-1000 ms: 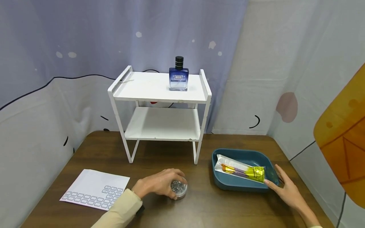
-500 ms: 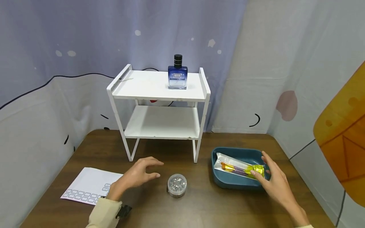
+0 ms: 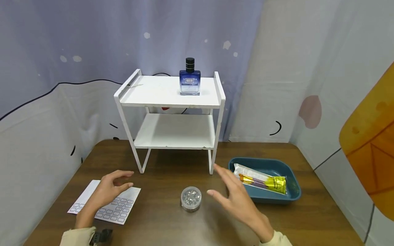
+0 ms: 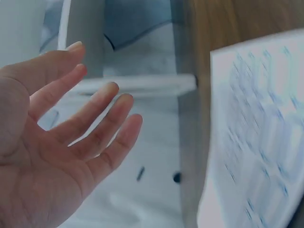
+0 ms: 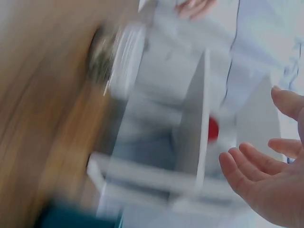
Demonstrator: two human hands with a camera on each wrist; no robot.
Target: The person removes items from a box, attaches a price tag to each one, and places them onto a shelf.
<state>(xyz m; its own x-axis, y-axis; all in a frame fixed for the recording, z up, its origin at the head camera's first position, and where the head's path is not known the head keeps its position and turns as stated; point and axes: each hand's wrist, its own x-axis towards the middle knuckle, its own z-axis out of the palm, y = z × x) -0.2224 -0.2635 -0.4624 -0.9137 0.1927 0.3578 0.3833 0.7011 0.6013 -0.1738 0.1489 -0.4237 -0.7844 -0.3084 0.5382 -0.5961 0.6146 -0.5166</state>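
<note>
White paper printed with rows of small outlined boxes lies on the left part of the brown table, the left hand raised above it with gently bent fingers spread apart. Right of the paper, a round clear jar with silvery contents stands on the table, between both hands and apart from each. The right hand is held between the jar and a blue-green tray, its thumb set well apart from its loosely curved fingers. Inside the tray rests a packet of brushes. Behind the jar, a white two-tier shelf carries a blue bottle on its upper level.
</note>
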